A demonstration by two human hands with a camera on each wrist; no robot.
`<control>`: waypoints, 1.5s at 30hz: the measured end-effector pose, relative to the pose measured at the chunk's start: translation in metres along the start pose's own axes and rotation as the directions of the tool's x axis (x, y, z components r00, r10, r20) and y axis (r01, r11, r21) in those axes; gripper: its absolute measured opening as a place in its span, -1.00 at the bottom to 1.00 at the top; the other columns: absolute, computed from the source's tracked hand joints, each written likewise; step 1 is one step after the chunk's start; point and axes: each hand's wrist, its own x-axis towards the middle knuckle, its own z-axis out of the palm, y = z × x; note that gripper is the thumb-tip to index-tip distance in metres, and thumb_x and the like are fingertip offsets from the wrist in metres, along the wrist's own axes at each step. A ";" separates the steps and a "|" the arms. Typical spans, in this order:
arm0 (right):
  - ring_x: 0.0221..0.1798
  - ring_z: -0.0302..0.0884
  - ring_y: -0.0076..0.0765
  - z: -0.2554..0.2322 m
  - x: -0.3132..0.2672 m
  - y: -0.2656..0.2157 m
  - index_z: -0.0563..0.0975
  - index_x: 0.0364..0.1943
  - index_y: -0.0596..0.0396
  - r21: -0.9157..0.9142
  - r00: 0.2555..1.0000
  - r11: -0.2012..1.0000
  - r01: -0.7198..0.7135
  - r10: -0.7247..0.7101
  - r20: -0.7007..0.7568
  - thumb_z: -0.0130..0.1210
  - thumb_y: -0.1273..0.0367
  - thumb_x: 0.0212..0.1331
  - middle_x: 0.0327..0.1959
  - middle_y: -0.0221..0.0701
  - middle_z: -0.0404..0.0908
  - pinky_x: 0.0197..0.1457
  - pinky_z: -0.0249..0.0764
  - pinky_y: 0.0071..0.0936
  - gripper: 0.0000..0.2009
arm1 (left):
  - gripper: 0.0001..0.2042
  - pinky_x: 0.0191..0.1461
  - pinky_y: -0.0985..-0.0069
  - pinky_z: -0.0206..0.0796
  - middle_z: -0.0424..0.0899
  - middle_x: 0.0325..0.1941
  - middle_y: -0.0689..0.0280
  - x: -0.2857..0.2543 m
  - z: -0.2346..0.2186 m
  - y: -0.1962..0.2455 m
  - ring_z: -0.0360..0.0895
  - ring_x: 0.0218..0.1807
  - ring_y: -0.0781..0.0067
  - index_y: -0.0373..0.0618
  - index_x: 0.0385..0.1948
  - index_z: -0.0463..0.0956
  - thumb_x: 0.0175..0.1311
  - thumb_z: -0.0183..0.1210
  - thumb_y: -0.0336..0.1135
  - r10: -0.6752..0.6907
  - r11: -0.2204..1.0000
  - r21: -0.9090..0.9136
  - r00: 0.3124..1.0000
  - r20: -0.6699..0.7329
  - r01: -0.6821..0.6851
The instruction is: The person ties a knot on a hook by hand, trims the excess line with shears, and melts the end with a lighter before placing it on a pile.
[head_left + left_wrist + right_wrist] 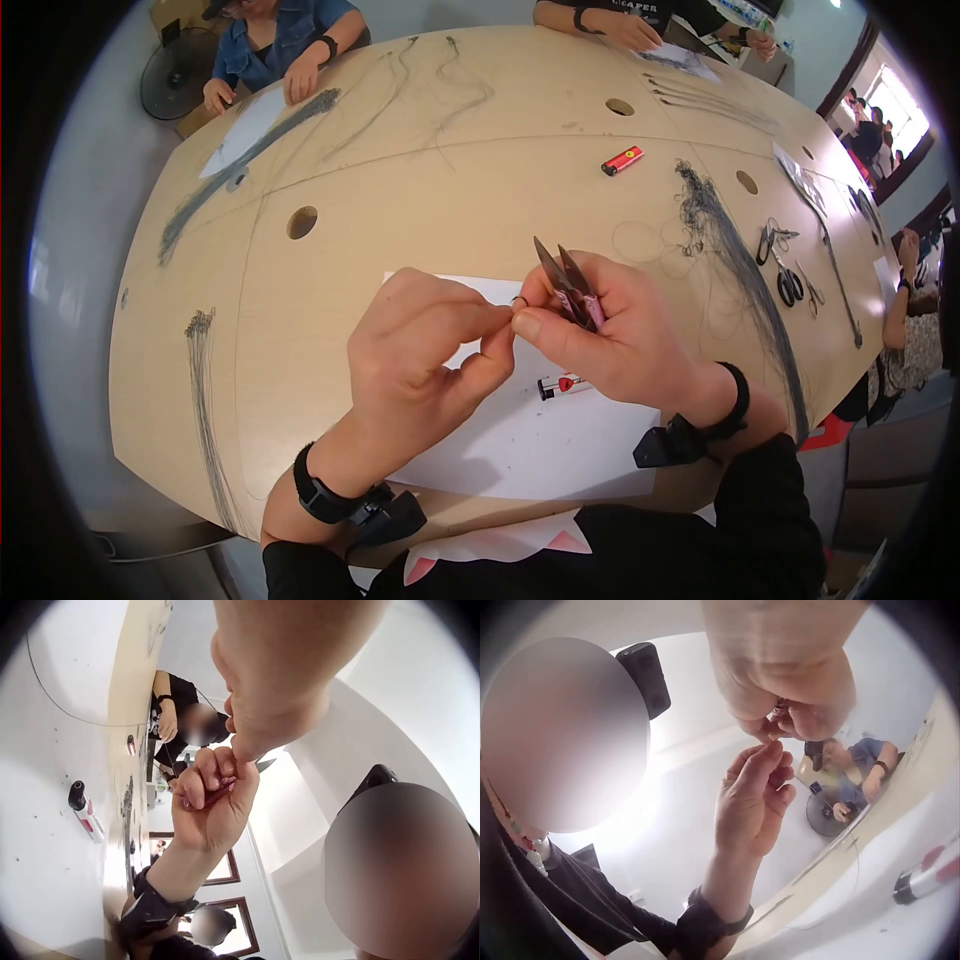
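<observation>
Head view, from the left: a strand bundle (203,400) lies lengthwise, apart from the paper (530,450), probably to stop its fine ends mixing with other strands. The left hand (420,345) is raised over the paper, thumb and forefinger pinched at a tiny dark loop (519,299). That loop sits between both hands' fingertips, which meet; how much each hand bears, I cannot tell. Just right of it, the scissors (555,270) point away from the wearer, blades parted, gripped by the right hand (625,320); tucked there, they seem to leave its thumb and forefinger free to pinch too. Below, the white lighter (555,387) rests on the paper, within easy reach. The pale sheet likely makes dark specks easier to see. Farther right are the red lighter (622,161), a tangled bundle (740,260) and black scissors (789,285).

The left wrist view shows what the head view hides: right fingers curled round the pink handles (214,795), and a fine strand (82,718) arching across the paper. The right wrist view shows the fingertips meeting from below, but not the blades; only the head view shows them parted.
</observation>
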 end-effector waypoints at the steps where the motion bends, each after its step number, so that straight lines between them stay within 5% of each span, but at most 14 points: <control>1: -0.53 0.21 -0.72 -0.001 0.000 0.001 0.43 -0.35 0.20 -0.015 0.999 0.999 0.041 -0.041 0.010 0.06 0.39 0.08 -0.56 -0.53 0.39 -0.48 0.19 -0.72 -0.85 | -0.87 -0.48 0.60 0.21 0.52 -0.54 0.34 -0.001 0.000 0.001 0.41 -0.50 0.46 -0.14 -0.56 0.52 -0.22 0.22 -0.57 -0.002 1.000 -0.003 1.000 0.004 0.002; 3: -0.52 0.22 -0.70 -0.003 0.000 0.001 0.42 -0.35 0.21 -0.047 0.997 0.996 0.072 -0.071 0.018 0.05 0.39 0.09 -0.56 -0.51 0.40 -0.47 0.21 -0.71 -0.84 | -0.92 -0.48 0.68 0.15 0.52 -0.55 0.36 -0.001 -0.001 0.004 0.40 -0.49 0.57 -0.14 -0.56 0.51 -0.11 0.19 -0.53 -0.286 0.910 -0.274 0.950 0.124 0.310; 9: -0.50 0.29 -0.63 -0.007 0.000 0.001 0.42 -0.33 0.23 -0.086 0.988 0.985 0.150 -0.145 0.053 0.03 0.40 0.10 -0.54 -0.43 0.44 -0.43 0.28 -0.66 -0.84 | -0.96 -0.52 0.75 0.08 0.53 -0.45 0.42 -0.006 0.000 0.000 0.36 -0.48 0.70 -0.17 -0.53 0.48 0.00 0.16 -0.49 -0.414 0.689 -0.536 0.872 0.261 0.487; 19: -0.51 0.32 -0.57 -0.009 0.000 -0.006 0.41 -0.34 0.22 -0.136 0.989 0.983 0.122 -0.109 0.100 0.05 0.40 0.09 -0.54 -0.38 0.45 -0.43 0.29 -0.63 -0.84 | -0.97 -0.42 0.74 0.16 0.52 -0.41 0.36 -0.004 -0.005 0.002 0.37 -0.41 0.70 -0.22 -0.47 0.49 0.04 0.13 -0.53 -0.426 0.606 -0.572 0.833 0.352 0.552; 22: -0.56 0.15 -0.77 -0.006 -0.001 -0.001 0.42 -0.35 0.17 -0.156 0.986 0.974 0.162 -0.154 0.063 0.03 0.42 0.11 -0.60 -0.61 0.32 -0.50 0.14 -0.77 -0.90 | -0.96 -0.38 0.71 0.19 0.52 -0.39 0.37 -0.006 -0.003 0.003 0.38 -0.40 0.66 -0.23 -0.45 0.49 0.05 0.12 -0.53 -0.482 0.519 -0.643 0.814 0.324 0.563; 26: -0.54 0.16 -0.74 -0.005 -0.004 -0.003 0.41 -0.29 0.18 -0.224 0.984 0.959 0.174 -0.164 0.064 0.04 0.42 0.09 -0.55 -0.56 0.34 -0.49 0.16 -0.75 -0.85 | -0.94 -0.36 0.72 0.18 0.54 -0.39 0.36 -0.003 -0.007 0.007 0.39 -0.39 0.65 -0.21 -0.41 0.50 0.12 0.07 -0.46 -0.553 0.327 -0.722 0.743 0.377 0.610; 28: -0.50 0.20 -0.68 -0.005 -0.003 0.000 0.38 -0.18 0.21 -0.317 0.927 0.875 0.366 -0.372 0.045 0.03 0.43 0.08 -0.47 -0.48 0.36 -0.46 0.19 -0.72 -0.77 | -0.92 -0.36 0.72 0.17 0.55 -0.39 0.35 -0.003 -0.008 0.008 0.39 -0.39 0.66 -0.20 -0.40 0.50 0.14 0.06 -0.43 -0.581 0.261 -0.738 0.712 0.394 0.622; 29: -0.50 0.20 -0.68 -0.005 -0.003 -0.001 0.38 -0.18 0.21 -0.318 0.926 0.873 0.370 -0.375 0.049 0.03 0.43 0.08 -0.47 -0.48 0.36 -0.46 0.19 -0.72 -0.77 | -0.91 -0.37 0.72 0.17 0.56 -0.40 0.35 -0.003 -0.008 0.008 0.39 -0.39 0.66 -0.19 -0.38 0.50 0.15 0.06 -0.42 -0.601 0.213 -0.753 0.692 0.401 0.622; 31: -0.44 0.33 -0.38 -0.005 -0.002 -0.004 0.35 -0.17 0.23 -0.401 0.922 0.838 0.370 -0.385 0.045 0.09 0.36 0.04 -0.43 -0.31 0.39 -0.40 0.35 -0.55 -0.70 | -0.90 -0.38 0.72 0.17 0.57 -0.40 0.34 -0.004 -0.007 0.009 0.39 -0.39 0.66 -0.18 -0.37 0.50 0.15 0.05 -0.40 -0.620 0.167 -0.768 0.671 0.407 0.619; 37: -0.44 0.32 -0.30 0.003 -0.006 0.000 0.34 -0.16 0.24 -0.384 0.932 0.853 0.354 -0.355 0.071 0.05 0.37 0.08 -0.44 -0.28 0.39 -0.40 0.31 -0.45 -0.71 | -0.89 -0.39 0.72 0.16 0.57 -0.35 0.34 -0.007 -0.006 0.005 0.42 -0.38 0.66 -0.20 -0.34 0.50 0.14 0.07 -0.40 -0.565 0.216 -0.800 0.740 0.366 0.560; 45: -0.46 0.31 -0.20 0.009 -0.001 0.010 0.34 -0.19 0.26 -0.451 0.878 0.774 0.445 -0.477 0.048 0.07 0.41 0.05 -0.49 -0.26 0.37 -0.40 0.27 -0.38 -0.73 | -0.88 -0.37 0.73 0.19 0.55 -0.38 0.37 -0.007 -0.005 0.010 0.45 -0.35 0.65 -0.15 -0.30 0.49 0.16 0.06 -0.39 -0.643 0.021 -0.818 0.634 0.430 0.575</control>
